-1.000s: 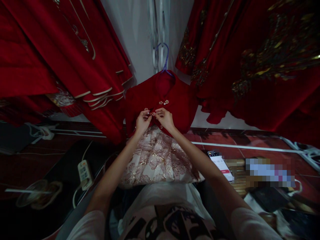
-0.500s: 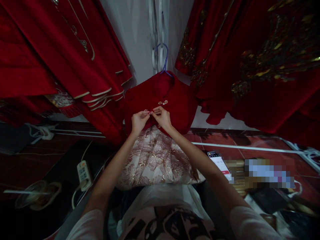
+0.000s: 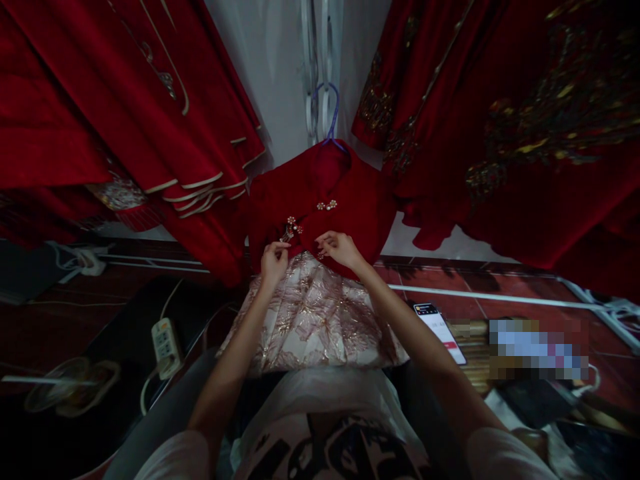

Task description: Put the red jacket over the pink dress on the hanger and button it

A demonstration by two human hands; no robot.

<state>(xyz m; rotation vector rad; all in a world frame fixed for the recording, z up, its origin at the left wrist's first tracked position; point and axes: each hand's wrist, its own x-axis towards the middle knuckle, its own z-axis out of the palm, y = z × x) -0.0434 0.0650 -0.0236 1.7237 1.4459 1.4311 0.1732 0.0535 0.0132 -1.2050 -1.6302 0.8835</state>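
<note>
A red jacket hangs on a blue-purple hanger, above a pale skirt with a pink and gold pattern spread across my lap. My left hand is closed, its fingertips pinching the jacket's front at the lower left, just under a jewelled flower clasp. With its fingers bent together, my right hand pinches the edge of the other front panel beside a small ornament low down. Higher on that panel shows another flower clasp. The exact grip points are partly hidden by the fingers.
Red garments hang at left, and more with gold embroidery at right. A power strip and a plastic cup sit on a dark surface at left. A phone lies at right near a white rail.
My hands have come apart from the jacket's middle. The left moved down and left, the right moved down and right. The left flower clasp is now uncovered, and the front panels lie apart.
</note>
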